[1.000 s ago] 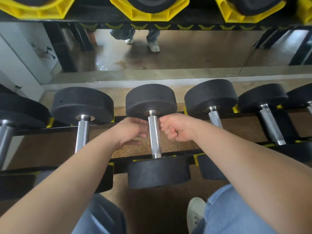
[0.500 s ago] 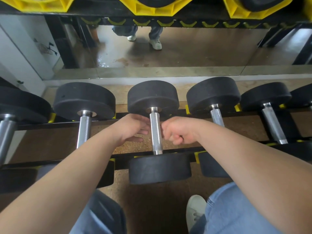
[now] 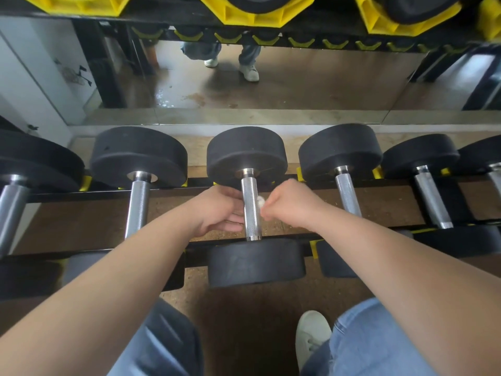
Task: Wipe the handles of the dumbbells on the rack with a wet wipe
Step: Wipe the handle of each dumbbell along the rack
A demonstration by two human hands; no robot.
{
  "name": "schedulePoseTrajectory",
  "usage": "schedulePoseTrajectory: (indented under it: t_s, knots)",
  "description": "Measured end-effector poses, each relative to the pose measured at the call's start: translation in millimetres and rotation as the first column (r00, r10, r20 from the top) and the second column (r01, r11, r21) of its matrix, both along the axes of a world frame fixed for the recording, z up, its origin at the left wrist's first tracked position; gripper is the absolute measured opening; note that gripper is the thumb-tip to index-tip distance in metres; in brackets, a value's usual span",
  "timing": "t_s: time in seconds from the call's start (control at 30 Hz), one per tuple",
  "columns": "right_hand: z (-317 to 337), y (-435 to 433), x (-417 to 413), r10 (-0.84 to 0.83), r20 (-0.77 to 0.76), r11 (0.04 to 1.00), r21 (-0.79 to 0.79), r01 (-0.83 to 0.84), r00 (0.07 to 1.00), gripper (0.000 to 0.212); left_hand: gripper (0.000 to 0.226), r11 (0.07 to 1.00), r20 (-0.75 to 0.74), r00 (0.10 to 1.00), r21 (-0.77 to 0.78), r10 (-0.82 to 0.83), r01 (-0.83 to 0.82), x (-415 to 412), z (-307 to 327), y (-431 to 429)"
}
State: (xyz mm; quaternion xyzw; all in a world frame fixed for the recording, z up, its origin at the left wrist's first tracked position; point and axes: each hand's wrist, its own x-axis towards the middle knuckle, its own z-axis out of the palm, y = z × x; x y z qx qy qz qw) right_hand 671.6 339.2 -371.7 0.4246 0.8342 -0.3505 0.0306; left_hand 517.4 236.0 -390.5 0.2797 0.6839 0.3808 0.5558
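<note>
**Wipe bared at the middle handle**

Eases off the steel a touch since a second ago, baring a scrap of white that was hidden before. Pinches that wipe (image 3: pixel 260 201) in the curled fingers of the right hand (image 3: pixel 287 206), just beside the handle (image 3: pixel 250 210), with the scrap touching the knurled steel on its right side. Lays the left hand (image 3: pixel 217 210) against the opposite side, fingers nearly straight and relaxed, tips hidden behind the bar. Works on the middle dumbbell (image 3: pixel 246 156), lying across the black rails of the rack (image 3: pixel 81 194), far weight up, near weight low. Leaves bare the neighbours on the left (image 3: pixel 138 158) and right (image 3: pixel 340 156). Farther out: a mirror (image 3: pixel 298 82) along the floor behind, yellow cradles (image 3: pixel 260 12) overhead, blue jeans (image 3: pixel 374 340) and a pale shoe (image 3: pixel 311 335) below.
</note>
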Motion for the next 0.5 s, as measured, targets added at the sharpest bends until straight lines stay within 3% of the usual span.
schedulePoseTrajectory:
  t_s: [0.07, 0.2, 0.33, 0.5]
  knots:
    - [1, -10, 3, 0.176, 0.168, 0.983, 0.030, -0.184, 0.970, 0.007, 0.026, 1.000, 0.026, 1.000, 0.007, 0.005, -0.005, 1, 0, -1]
    - [3, -9, 2, 0.299, 0.116, 0.928, 0.195, -0.317, 0.947, 0.026, 0.025, 1.000, 0.040, 0.999, 0.006, 0.005, -0.005, 1, 3, 0]
    - [4, -5, 3, 0.342, 0.053, 0.911, 0.225, -0.345, 0.938, 0.026, 0.017, 0.999, 0.093, 0.995, -0.002, 0.032, -0.032, 6, 7, 2]
    - [2, -2, -3, 0.247, -0.066, 0.958, 0.169, -0.233, 0.967, 0.018, 0.019, 1.000, 0.058, 0.998, 0.002, 0.015, -0.015, 7, 8, 2]
